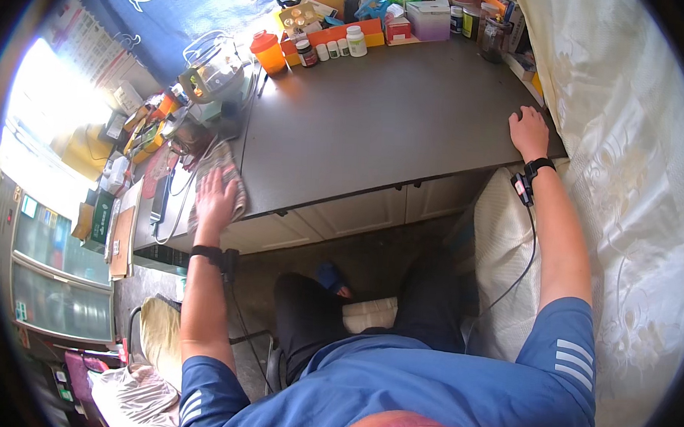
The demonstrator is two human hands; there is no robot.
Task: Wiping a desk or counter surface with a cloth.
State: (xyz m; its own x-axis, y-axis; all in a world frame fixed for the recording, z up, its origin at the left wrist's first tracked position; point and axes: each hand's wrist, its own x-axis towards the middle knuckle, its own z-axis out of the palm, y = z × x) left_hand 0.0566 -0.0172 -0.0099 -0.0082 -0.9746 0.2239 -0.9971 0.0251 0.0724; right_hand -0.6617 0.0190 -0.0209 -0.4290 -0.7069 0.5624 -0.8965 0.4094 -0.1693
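Observation:
My left hand (pixel 215 199) lies flat, fingers apart, on a striped folded cloth (pixel 237 194) at the left part of the dark grey desk (pixel 380 123). At the desk's right front edge rests my right hand (pixel 530 133), palm down, with nothing seen in it; its fingers are slightly curled. Each wrist bears a black strap with a small device and a cable. Past the cloth are a glass pot (pixel 186 133) and a clear pitcher with a grey handle (pixel 216 73).
Along the back edge stand an orange shaker cup (pixel 269 53), a white pill bottle (pixel 356 41), smaller bottles and a glass jar (pixel 494 40). A pale curtain (pixel 619 168) hangs at the right. Boxes and a white power strip (pixel 116 174) crowd the left.

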